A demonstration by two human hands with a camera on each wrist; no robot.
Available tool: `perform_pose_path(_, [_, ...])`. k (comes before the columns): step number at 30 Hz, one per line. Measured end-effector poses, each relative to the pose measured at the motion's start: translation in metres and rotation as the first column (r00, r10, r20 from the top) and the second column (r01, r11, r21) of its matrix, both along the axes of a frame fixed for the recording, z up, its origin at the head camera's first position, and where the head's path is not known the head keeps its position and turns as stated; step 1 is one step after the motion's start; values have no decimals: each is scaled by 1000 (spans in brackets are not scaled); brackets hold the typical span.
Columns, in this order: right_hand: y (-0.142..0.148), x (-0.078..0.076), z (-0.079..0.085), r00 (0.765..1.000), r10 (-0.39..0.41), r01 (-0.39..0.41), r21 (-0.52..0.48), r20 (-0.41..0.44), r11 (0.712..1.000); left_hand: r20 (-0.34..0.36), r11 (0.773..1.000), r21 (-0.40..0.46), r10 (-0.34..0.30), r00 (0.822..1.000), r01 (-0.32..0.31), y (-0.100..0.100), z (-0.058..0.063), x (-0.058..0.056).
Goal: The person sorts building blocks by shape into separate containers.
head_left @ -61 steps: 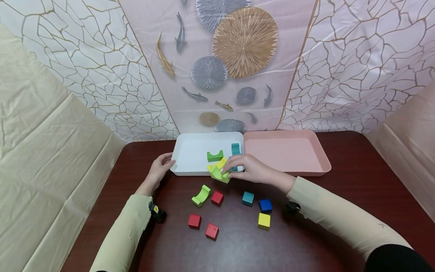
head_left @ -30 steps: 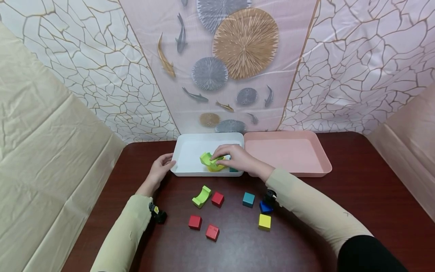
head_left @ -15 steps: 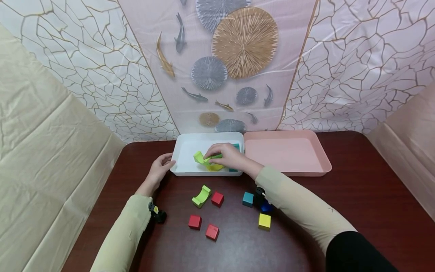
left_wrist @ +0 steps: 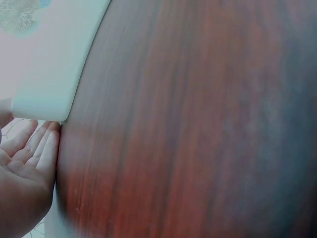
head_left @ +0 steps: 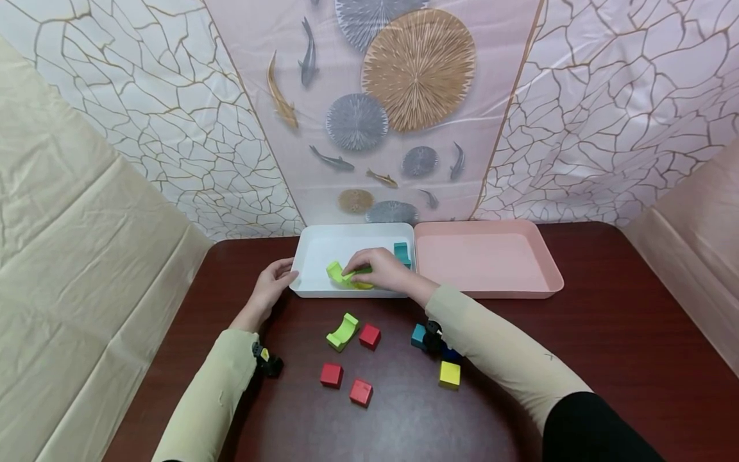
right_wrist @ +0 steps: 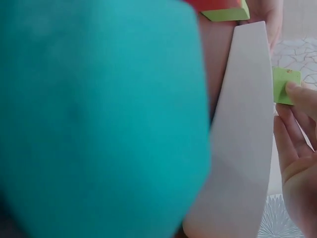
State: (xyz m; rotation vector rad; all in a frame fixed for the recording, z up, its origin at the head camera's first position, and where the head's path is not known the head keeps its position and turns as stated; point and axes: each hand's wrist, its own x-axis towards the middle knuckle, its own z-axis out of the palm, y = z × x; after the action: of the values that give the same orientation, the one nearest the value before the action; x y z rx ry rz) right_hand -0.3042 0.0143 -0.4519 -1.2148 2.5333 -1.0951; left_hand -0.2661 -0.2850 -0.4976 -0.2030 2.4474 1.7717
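My right hand (head_left: pixel 383 268) pinches a light-green arch block (head_left: pixel 335 272) between thumb and fingertips, low over the white tray (head_left: pixel 314 247). In the right wrist view, the thumb lies on the face of that green block (right_wrist: pixel 282 82). A yellow arch block (head_left: pixel 363 285) shows partly under the hand. Further right in the tray is a teal arch block (head_left: pixel 401 251); the darker green arch is hidden by the hand. My left hand (head_left: pixel 270 285) rests against the tray's left end. Its fingers (left_wrist: pixel 47 151) lie straight along the outer wall in the left wrist view.
A pink tray (head_left: pixel 485 256) adjoins the white one. On the dark table lie a second light-green arch block (head_left: pixel 343 332), several red cubes (head_left: pixel 369 336), a yellow cube (head_left: pixel 450 375) and a teal cube (head_left: pixel 418 335). A blue cube (head_left: pixel 450 353) is mostly behind the right wrist camera.
My right hand has carried the light-green arch block from the white tray's front edge leftward over its interior, the latest shift being small. My left hand has stayed put.
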Motion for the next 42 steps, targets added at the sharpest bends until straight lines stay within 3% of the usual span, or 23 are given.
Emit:
perform_pose_path(17, [-23, 8, -5, 998, -60, 61, -22, 15, 998, -7, 1000, -15, 2, 1000, -2, 0, -1, 0])
perform_pose_path(28, [-29, 10, -10, 987, -158, 158, -6, 33, 987, -13, 1000, -6, 4, 1000, -4, 1, -1, 0])
perform_pose_path(42, [-28, 12, -15, 985, -147, 142, 58, 86, 988, -10, 1000, -13, 5, 1000, -5, 2, -1, -1])
